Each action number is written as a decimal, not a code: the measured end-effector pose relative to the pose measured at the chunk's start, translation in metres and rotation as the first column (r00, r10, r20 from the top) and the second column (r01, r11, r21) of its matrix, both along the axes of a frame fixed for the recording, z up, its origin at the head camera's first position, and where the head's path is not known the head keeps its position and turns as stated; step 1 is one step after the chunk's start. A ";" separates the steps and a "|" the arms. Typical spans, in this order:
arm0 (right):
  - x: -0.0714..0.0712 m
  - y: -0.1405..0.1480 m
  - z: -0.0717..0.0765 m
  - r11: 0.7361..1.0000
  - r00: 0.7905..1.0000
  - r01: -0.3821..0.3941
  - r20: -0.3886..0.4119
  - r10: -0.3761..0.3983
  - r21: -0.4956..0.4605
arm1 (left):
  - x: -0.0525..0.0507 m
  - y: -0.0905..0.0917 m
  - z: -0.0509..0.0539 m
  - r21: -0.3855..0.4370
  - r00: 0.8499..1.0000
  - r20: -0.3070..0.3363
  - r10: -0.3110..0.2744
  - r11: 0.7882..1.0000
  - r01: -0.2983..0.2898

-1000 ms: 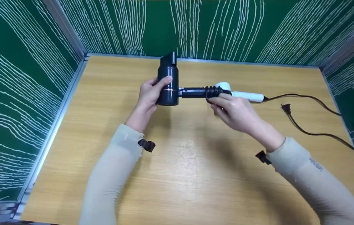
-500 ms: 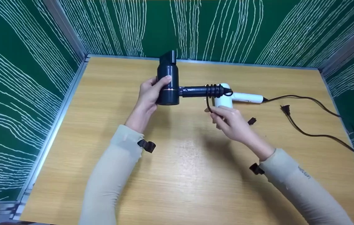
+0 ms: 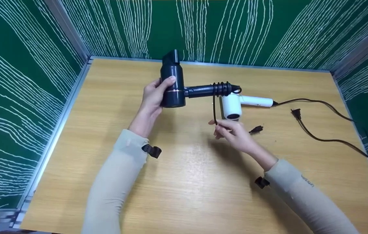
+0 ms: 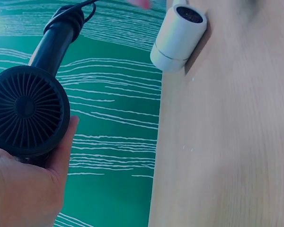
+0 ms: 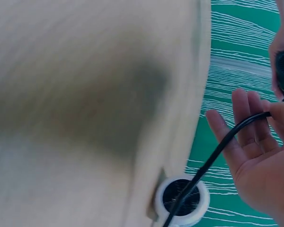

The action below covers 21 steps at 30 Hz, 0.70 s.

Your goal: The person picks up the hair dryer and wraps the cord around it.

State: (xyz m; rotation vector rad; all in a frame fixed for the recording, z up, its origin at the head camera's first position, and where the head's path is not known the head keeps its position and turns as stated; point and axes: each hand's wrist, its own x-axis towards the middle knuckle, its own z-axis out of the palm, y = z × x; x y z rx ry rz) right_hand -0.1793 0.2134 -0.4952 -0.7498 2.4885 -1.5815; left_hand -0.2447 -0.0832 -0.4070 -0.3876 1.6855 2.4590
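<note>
My left hand grips the barrel of a black hair dryer, thumb across its front, and holds it above the table. The dryer's handle points right, and its black cord is wound in several loops round the handle's end. In the left wrist view the round rear grille faces the camera. My right hand pinches a length of this cord between thumb and forefinger, below the handle; the other fingers are loosely spread. A black plug shows just right of this hand; its link to the cord is hidden.
Behind my right hand a white hair dryer lies on the wooden table. Its dark cord runs off the right edge and back, ending in a plug. Green panels with white lines enclose the back and sides.
My right hand has moved from the dryer's handle towards me, drawing the cord out into a straight length. The black dryer has risen slightly and its handle tilts up, uncovering the white dryer.
</note>
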 end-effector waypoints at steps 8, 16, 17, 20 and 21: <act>0.005 0.003 -0.007 1.000 0.996 0.013 0.092 -0.016 0.028 | -0.001 -0.003 0.000 0.036 1.000 -0.012 0.015 0.999 -0.014; 0.003 0.005 -0.011 0.997 0.994 0.053 0.089 -0.059 0.064 | -0.001 -0.003 0.002 0.042 1.000 -0.004 0.022 0.999 -0.022; 0.002 0.005 -0.011 0.997 0.994 0.055 0.092 -0.060 0.062 | -0.001 -0.003 0.002 0.044 1.000 -0.002 0.022 0.999 -0.022; -0.001 0.004 -0.012 0.998 0.991 0.048 0.121 -0.054 0.048 | 0.000 -0.003 0.004 0.045 1.000 0.001 0.017 0.999 -0.017; -0.002 0.004 -0.012 0.998 0.990 0.043 0.133 -0.048 0.045 | 0.000 -0.003 0.004 0.047 1.000 0.000 0.015 0.999 -0.015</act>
